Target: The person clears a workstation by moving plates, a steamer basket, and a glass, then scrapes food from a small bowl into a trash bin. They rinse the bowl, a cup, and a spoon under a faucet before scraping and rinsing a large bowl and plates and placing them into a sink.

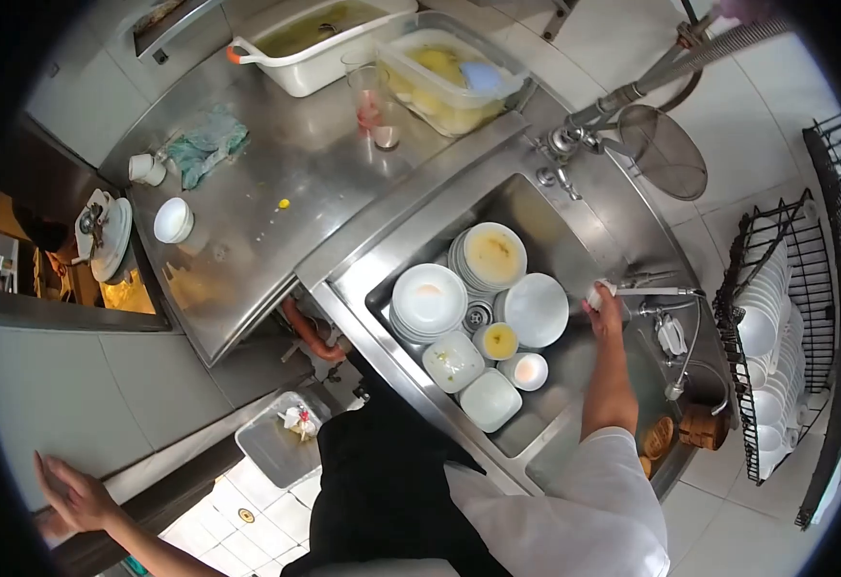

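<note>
The right hand (605, 300) is extended over the far edge of the sink (574, 245), with its fingers closed around a small white object (598, 291) at the base of the tap lever (656, 289); what the object is cannot be determined. The tap lever projects to the right from the hand, along the rear rim of the sink. Inside the sink, to the left of the hand, lie a white plate (536, 310), a stack of plates (490, 257) with yellow residue on the top one, a second stack of white plates (428, 300), a small bowl with yellow sauce (497, 340), a small bowl with a pink stain (526, 370), and two square white dishes (453, 362) (489, 399) nearest the person. The drain strainer (477, 314) is visible between the plates. The left hand (72, 495) rests far to the left, flat on a dark ledge (161, 505), fingers spread and holding nothing. A wire rack (776, 327) loaded with white bowls stands to the right of the sink. On the steel worktop (276, 183) behind the sink stand a white tub (310, 43), a clear container (449, 82), a glass (367, 96), a crumpled green cloth (207, 142) and a white bowl (172, 219).
</note>
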